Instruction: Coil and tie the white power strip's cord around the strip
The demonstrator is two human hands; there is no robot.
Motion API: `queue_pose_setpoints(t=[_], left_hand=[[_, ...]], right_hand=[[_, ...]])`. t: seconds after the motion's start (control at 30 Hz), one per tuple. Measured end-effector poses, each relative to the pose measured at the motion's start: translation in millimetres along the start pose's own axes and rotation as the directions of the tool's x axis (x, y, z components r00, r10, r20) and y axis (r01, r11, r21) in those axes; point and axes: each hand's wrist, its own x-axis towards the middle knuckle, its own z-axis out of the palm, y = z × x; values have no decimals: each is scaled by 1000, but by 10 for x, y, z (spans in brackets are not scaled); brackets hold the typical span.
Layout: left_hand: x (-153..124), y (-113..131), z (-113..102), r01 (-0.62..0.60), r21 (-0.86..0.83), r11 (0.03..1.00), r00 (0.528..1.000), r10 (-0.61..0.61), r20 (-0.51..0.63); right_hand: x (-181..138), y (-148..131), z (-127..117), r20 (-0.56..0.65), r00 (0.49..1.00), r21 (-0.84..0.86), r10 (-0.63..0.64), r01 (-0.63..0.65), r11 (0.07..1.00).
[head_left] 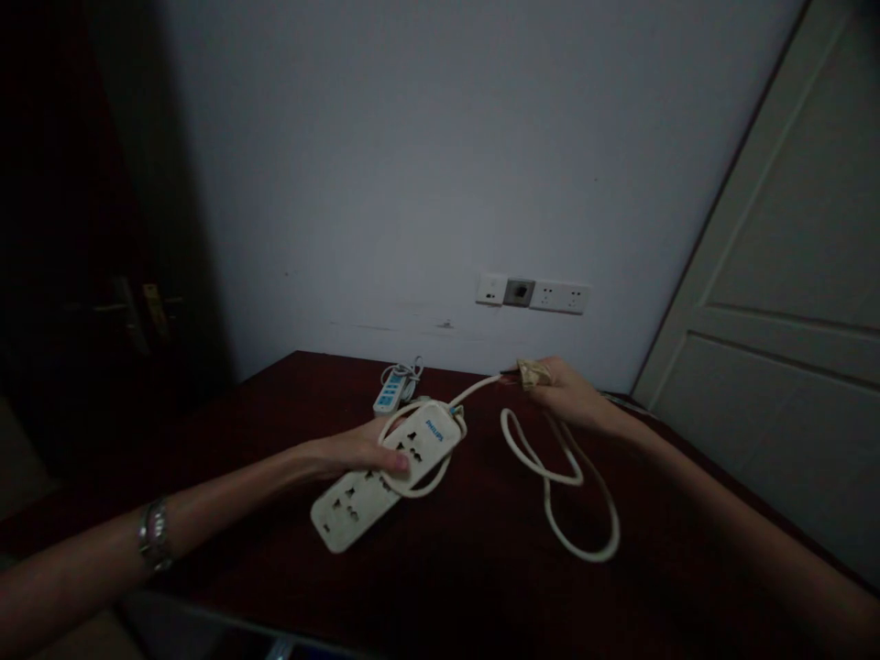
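Observation:
My left hand (375, 449) is closed around the middle of a white power strip (364, 504), its thumb on the socket face. The strip is tilted above the dark red table, its upper end pointing away to the right. A loop of its cord (440, 472) lies around the strip and my thumb. From the far end the cord runs taut to my right hand (550, 380), whose fingers are closed on it. Something yellowish and crumpled (533, 373) covers the fingertips there; I cannot make out what it is. More cord (584, 553) hangs in loose loops below my right hand.
Behind the strip, a smaller white and blue power strip (390, 391) with a bundled cable lies on the table (316, 394). The wall behind carries a row of sockets (560, 296). A pale panelled door (776, 367) stands at the right, and a dark door with a handle (130, 312) at the left.

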Motion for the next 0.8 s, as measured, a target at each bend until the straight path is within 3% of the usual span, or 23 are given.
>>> queue_pose_setpoints(t=[0.1,0.2,0.3,0.43,0.53,0.63,0.8], left_hand=[[30,-4,-33,-12,-16,1000,992,14,127],[28,38,-17,11,98,995,974,-33,225],[20,115,89,-8,215,977,970,-44,237],[56,194,244,-120,318,940,968,41,246],[111,187,296,-202,479,854,975,129,180],[182,113,308,-190,632,751,979,191,68],[313,-25,274,-151,720,677,950,302,-85]], right_hand=[[5,-8,-46,-57,998,79,-7,12,997],[25,45,-77,-93,995,182,19,-1,983],[54,113,-81,-133,988,272,77,-38,962],[93,118,-62,-152,984,345,90,-33,938],[114,36,-38,-153,984,351,88,-29,936],[111,-88,-4,-122,990,305,66,-26,952],[-6,-268,78,68,997,192,-21,8,981]])
